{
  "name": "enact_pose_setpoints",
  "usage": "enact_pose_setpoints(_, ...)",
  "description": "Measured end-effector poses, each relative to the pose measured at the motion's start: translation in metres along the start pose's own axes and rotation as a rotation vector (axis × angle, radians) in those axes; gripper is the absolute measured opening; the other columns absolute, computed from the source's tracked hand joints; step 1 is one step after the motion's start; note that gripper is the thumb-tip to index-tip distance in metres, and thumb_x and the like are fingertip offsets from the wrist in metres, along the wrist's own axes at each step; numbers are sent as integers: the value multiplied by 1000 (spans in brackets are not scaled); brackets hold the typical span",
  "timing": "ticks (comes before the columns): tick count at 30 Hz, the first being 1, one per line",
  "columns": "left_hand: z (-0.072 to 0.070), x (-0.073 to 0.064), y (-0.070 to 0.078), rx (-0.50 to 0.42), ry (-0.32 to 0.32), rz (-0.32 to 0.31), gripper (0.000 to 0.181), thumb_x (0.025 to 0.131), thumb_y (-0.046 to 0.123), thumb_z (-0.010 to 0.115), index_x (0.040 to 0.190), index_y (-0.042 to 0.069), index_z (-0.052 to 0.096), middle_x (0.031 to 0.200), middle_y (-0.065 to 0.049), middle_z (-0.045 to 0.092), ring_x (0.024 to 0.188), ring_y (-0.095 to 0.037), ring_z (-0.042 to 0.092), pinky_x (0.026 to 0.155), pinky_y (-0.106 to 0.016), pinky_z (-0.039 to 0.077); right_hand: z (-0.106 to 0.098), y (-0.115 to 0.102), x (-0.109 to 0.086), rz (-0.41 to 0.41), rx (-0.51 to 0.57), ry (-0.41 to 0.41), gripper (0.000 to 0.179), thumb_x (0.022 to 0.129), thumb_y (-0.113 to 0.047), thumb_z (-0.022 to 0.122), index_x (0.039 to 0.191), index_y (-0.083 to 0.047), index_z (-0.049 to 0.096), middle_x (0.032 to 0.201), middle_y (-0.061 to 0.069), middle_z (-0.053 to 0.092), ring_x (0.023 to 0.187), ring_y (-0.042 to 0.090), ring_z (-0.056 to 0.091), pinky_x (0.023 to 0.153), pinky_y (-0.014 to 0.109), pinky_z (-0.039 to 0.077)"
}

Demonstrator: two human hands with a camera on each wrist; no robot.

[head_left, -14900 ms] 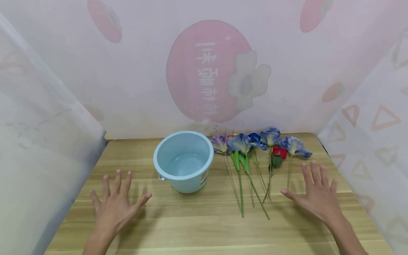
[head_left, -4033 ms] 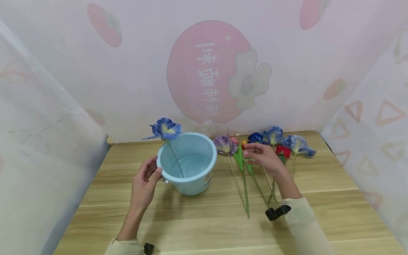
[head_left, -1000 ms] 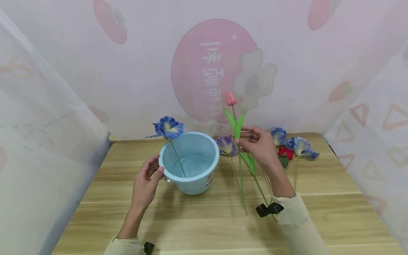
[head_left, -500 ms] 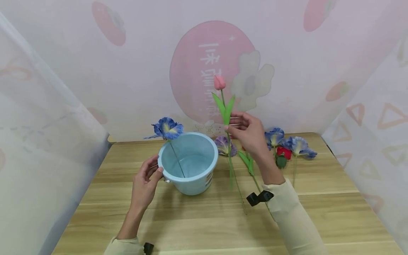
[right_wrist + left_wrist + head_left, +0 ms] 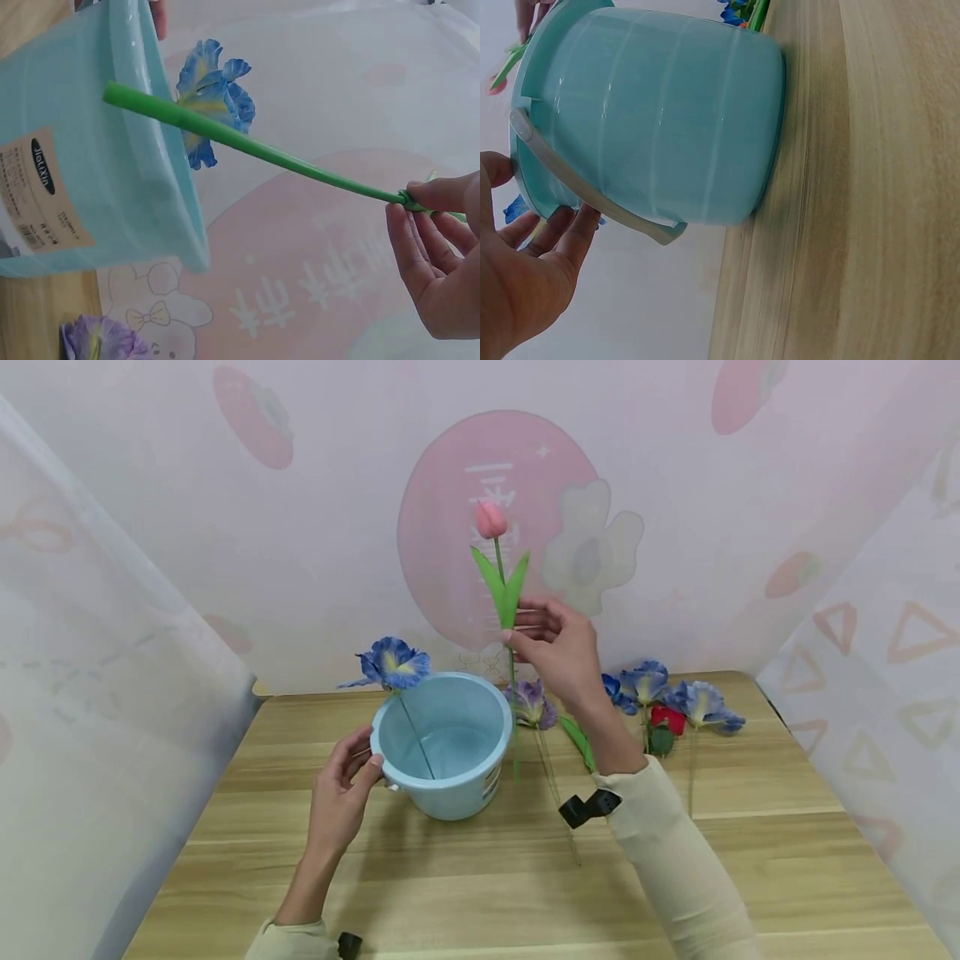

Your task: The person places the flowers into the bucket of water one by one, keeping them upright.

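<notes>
This was a screened-off booth. Pale sheets [image 5: 337, 543] printed with strawberries [image 5: 252, 417] and triangles [image 5: 835, 628] walled a wood-grain table [image 5: 465, 893] on three sides.

The right wrist view's edges crop the blue bucket [image 5: 112, 180] and purple flower [image 5: 105, 341].

Your wood-grain table [image 5: 465, 893] | light-blue bucket [image 5: 448, 802] standing | purple flower [image 5: 534, 703] beside it | blue flowers [image 5: 643, 682], red rose [image 5: 667, 718] to your right
</notes>
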State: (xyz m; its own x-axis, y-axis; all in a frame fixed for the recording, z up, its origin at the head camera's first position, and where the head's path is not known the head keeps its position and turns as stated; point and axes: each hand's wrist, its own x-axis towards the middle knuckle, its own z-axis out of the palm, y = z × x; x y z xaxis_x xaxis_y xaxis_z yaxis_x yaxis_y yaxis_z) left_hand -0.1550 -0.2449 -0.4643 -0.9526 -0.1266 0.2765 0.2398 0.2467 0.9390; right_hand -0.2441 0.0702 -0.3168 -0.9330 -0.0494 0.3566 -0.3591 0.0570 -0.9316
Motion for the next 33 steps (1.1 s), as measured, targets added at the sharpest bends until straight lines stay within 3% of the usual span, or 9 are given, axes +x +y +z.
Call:
enact_pose_setpoints(6, 0, 0, 0, -6, -3, -2, 48, 109, 15, 65, 154, 4, 53, 148, -20, 61, 125, -7, 67, 93, -15, 61, 14, -3, 7, -31, 18, 59, 39, 93, -2, 82, 131, -6, 72, 115, 16, 77, 96, 26, 77, 74, 29, 68)
enact_pose_setpoints(16, -1, -2, -2, -11, -4, 0, 47, 109, 14, 64, 155, 5, 54, 147, -19, 62, 124, -5, 67, 92, -16, 62, 33, 4, 23, -76, 39, 111, 36, 94, -2, 82, 128, -3, 73, 115, 19, 77, 95, 26, 77, 80, 41, 70)
enact_pose_setpoints(24, -1, -2, -1, -10, -3, -3, 47, 109, 14, 64, 155, 6, 54, 148, -19, 61, 124, -5, 67, 92, -16, 62, 47, 18, 24, 7, 32, -7, 36, 95, -4, 80, 130, -5, 72, 116, 17, 77, 99, 29, 78, 78, 34, 69)
enact_pose_setpoints(33, -1, -1, -1, -12, -2, 3, 47, 109, 13, 64, 154, 4, 54, 147, -20, 62, 124, -6, 68, 92, -16, 62, 56, 41, 25, 132, 36, -142, 38, 96, 0, 78, 133, -2, 69, 122, 21, 75, 106, 32, 77, 83, 45, 70)
